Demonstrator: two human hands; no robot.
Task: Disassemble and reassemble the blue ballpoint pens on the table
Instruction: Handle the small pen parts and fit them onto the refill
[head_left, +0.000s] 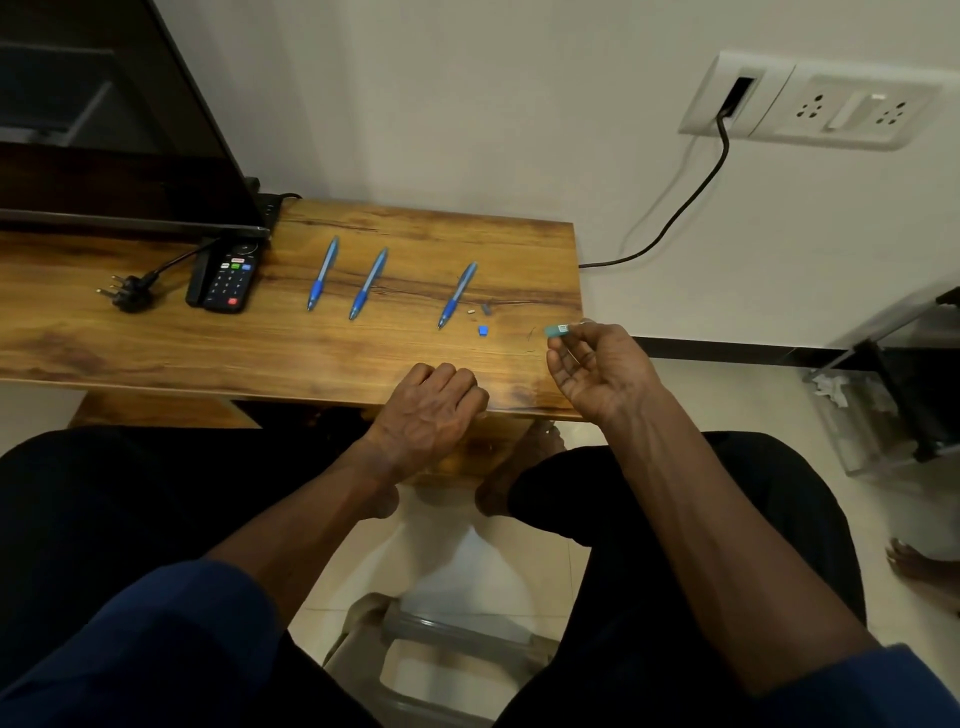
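The wooden table (156, 343) stands against a white wall. At its far left is a dark screen (104, 104). On the wall to the right, a socket plate (831, 104) has a black cable (691, 197) hanging from it. A black remote (231, 278) lies below the screen's corner, with a loose plug (130, 293) to its left.

The left grip (431, 410) rests knuckles up on the table's near edge. Its fingers are curled under into a fist, and nothing shows in it. The right grip (597, 369) is at the table's right end, palm turned inward. Its thumb and forefinger are closed in a pinch on a small pale blue pen part (558, 329), and the other fingers are loosely bent.

Three blue pens lie slanted and parallel in mid-table, tips towards the person. The left pen (323, 273) and the middle pen (369, 283) lie near each other. The right pen (457, 294) lies apart from them.

Just right of that pen's tip lie a blue cap piece (483, 330), a grey piece (487, 309) and a tiny tan piece (471, 312), each separate.
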